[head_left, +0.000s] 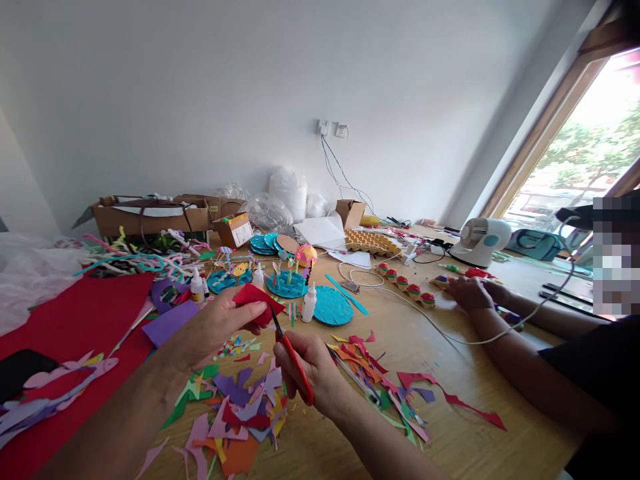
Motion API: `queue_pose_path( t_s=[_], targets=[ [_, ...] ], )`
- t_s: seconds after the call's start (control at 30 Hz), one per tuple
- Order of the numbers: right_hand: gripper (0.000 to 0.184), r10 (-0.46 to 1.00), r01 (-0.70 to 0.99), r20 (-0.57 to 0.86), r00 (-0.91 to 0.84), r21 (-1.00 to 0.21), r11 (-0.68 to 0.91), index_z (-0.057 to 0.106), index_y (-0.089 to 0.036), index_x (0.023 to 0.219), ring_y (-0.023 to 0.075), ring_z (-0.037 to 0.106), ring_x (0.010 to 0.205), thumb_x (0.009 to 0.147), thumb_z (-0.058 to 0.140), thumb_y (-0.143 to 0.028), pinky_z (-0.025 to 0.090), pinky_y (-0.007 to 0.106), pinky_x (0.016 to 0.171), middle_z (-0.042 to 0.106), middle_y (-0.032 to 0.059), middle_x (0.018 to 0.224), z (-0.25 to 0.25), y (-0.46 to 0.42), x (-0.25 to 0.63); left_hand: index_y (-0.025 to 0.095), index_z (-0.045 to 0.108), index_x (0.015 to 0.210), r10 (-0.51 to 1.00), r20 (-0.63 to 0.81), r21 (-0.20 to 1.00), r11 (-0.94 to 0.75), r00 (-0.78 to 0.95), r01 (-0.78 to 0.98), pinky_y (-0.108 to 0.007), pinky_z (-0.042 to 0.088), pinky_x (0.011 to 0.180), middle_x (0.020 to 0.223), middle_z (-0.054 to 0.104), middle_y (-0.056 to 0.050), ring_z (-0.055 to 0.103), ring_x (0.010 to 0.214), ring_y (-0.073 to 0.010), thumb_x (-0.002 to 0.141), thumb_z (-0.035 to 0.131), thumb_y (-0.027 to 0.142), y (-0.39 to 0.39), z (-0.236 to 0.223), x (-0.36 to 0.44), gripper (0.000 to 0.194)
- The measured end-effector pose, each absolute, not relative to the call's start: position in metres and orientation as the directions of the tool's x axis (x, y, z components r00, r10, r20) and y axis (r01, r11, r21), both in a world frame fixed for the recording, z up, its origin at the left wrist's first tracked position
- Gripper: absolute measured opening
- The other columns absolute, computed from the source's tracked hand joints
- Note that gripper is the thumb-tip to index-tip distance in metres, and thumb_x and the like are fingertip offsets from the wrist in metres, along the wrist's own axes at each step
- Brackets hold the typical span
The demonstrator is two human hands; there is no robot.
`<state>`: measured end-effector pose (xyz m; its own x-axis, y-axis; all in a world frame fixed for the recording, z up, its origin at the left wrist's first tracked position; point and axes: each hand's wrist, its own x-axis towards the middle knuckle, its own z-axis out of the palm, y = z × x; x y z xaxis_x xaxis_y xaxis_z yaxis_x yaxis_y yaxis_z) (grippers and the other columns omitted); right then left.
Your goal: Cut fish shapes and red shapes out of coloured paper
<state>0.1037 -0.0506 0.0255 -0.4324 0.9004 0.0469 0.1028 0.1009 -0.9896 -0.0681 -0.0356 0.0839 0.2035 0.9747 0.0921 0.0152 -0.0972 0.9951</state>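
My left hand [220, 327] pinches a small red foam piece [256, 299] above the wooden table [450, 440]. My right hand [307, 367] grips red-handled scissors [295, 363], whose blades point up into the lower edge of the red piece. Beneath both hands lies a heap of coloured foam scraps [240, 413]. Just beyond them stand white glue bottles [309, 303] and teal foam discs [333, 305].
A large red foam sheet [65, 333] covers the table's left side, with a dark phone [23, 370] on it. Pipe cleaners [135, 257] and cardboard boxes [150, 217] are at the back. Another person's hands [467, 293] work at the right beside a white fan [480, 241].
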Motion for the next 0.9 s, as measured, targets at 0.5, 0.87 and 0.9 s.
queue_pose_path(
  t_s=[0.5, 0.87, 0.9],
  targets=[
    [0.042, 0.904, 0.108, 0.047, -0.424, -0.989, 0.102, 0.046, -0.019, 0.063, 0.0056, 0.04, 0.035, 0.084, 0.056, -0.054, 0.029, 0.015, 0.036, 0.048, -0.0064, 0.042, 0.0261, -0.0502, 0.1031, 0.018, 0.066, 0.071, 0.979, 0.058, 0.998, -0.059, 0.197, 0.003, -0.024, 0.045, 0.059, 0.062, 0.067, 0.003, 0.057, 0.061, -0.0125, 0.068, 0.071, 0.036, -0.0351, 0.0795, -0.0662, 0.019],
    [0.046, 0.912, 0.113, 0.052, -0.407, -0.988, 0.107, 0.046, -0.02, 0.063, 0.0056, 0.038, 0.033, 0.081, 0.054, -0.061, 0.027, 0.016, 0.035, 0.046, -0.007, 0.041, 0.0237, -0.0497, 0.103, 0.017, 0.067, 0.077, 0.975, 0.051, 0.996, -0.032, 0.218, -0.086, -0.026, 0.048, 0.062, 0.067, 0.069, 0.001, 0.06, 0.065, -0.0142, 0.069, 0.073, 0.037, -0.0334, 0.0753, -0.0621, 0.022],
    [0.047, 0.913, 0.113, 0.051, -0.405, -0.988, 0.105, 0.046, -0.02, 0.063, 0.0057, 0.038, 0.033, 0.081, 0.054, -0.062, 0.027, 0.016, 0.035, 0.046, -0.0069, 0.041, 0.0238, -0.0497, 0.1027, 0.017, 0.067, 0.077, 0.973, 0.049, 0.995, -0.028, 0.224, -0.093, -0.026, 0.048, 0.062, 0.068, 0.069, 0.0, 0.06, 0.065, -0.0143, 0.07, 0.073, 0.037, -0.0335, 0.0748, -0.0619, 0.022]
  ],
)
